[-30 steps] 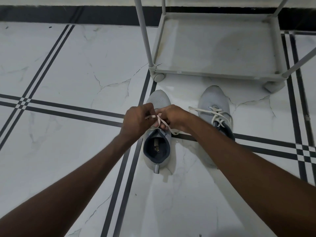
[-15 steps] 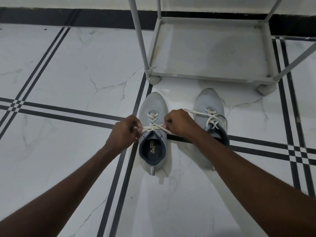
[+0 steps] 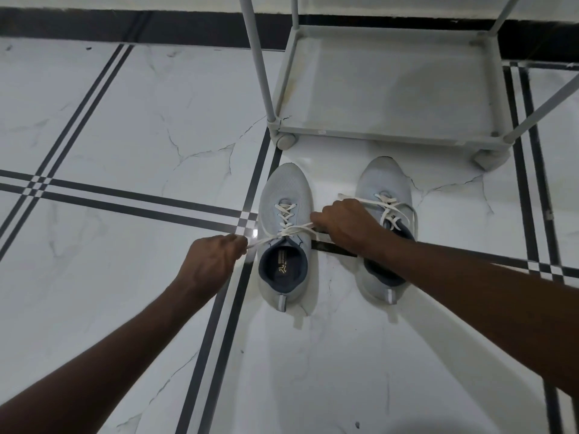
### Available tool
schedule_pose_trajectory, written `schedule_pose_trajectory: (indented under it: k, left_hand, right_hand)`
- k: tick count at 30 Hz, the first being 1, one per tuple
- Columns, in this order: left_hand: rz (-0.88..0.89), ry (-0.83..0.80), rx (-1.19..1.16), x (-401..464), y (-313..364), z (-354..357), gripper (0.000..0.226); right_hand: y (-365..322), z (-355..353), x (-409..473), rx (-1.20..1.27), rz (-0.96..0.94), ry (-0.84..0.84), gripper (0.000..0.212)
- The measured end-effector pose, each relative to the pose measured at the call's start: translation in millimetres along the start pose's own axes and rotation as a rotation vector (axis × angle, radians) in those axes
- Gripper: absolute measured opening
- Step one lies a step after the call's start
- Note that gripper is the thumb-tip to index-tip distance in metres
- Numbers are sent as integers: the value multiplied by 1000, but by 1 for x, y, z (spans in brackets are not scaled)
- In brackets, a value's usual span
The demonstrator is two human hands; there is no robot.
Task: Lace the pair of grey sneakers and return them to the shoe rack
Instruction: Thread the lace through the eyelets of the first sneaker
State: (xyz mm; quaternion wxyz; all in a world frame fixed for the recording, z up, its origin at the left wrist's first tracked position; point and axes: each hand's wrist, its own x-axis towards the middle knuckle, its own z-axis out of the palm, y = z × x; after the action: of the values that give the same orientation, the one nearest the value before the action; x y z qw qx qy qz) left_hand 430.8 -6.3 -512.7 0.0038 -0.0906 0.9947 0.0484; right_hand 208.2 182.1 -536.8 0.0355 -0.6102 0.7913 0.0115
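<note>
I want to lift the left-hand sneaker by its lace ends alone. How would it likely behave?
The left sneaker looks light, knit and soft, so it probably lifts easily. Its lace, pulled taut between the left hand and right hand, is floppy cord; the shoe would likely dangle heel-down and swing.

White marble-look floor tiles (image 3: 119, 126) with thin veins, double black inlay stripes (image 3: 125, 203), black skirting band (image 3: 125, 28)

Looks like a home entryway or hall. Glossy white marble-look floor tiles (image 3: 125, 126) with black stripe borders are seen, and a grey wheeled shoe rack (image 3: 388, 133) is parked by the wall's dark skirting (image 3: 156, 26).
</note>
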Motion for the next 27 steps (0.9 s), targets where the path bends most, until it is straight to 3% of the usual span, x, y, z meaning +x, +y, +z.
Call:
schedule_pose_trajectory:
  k: [4, 7, 9, 11, 13, 14, 17, 20, 24, 27]
  left_hand:
    - [-3, -27, -8, -6, 1, 4, 37]
    - [-61, -59, -45, -6, -1, 5, 20]
    - [-195, -90, -171, -5, -3, 7, 27]
    - [-376, -100, -441, -1, -3, 3, 24]
    - [-554, -56, -617, 7, 0, -5, 18]
    - [-590, -15, -615, 12, 2, -9, 27]
    - [-433, 90, -510, 27, 18, -16, 42]
    - [-163, -70, -184, 40, 43, -8, 39]
    - [-193, -299, 259, 49, 64, -6, 33]
    - [-178, -334, 364, 50, 67, -10, 34]
  right_hand:
    - [-7, 4, -1, -25, -2, 28, 12]
    - [-8, 7, 3, 5, 38, 30, 20]
    - [-10, 7, 6, 27, 47, -11, 15]
    - [-13, 7, 9, 67, 48, -47, 6]
    - [-11, 9, 12, 112, 167, 17, 13]
    - [-12, 7, 11, 171, 223, 56, 22]
    - [-27, 0, 8, 359, 162, 185, 47]
    - [-48, 3, 7, 288, -5, 162, 43]
    - [-50, 8, 9, 278, 22, 183, 27]
    - [-48, -6, 12, 447, 72, 58, 30]
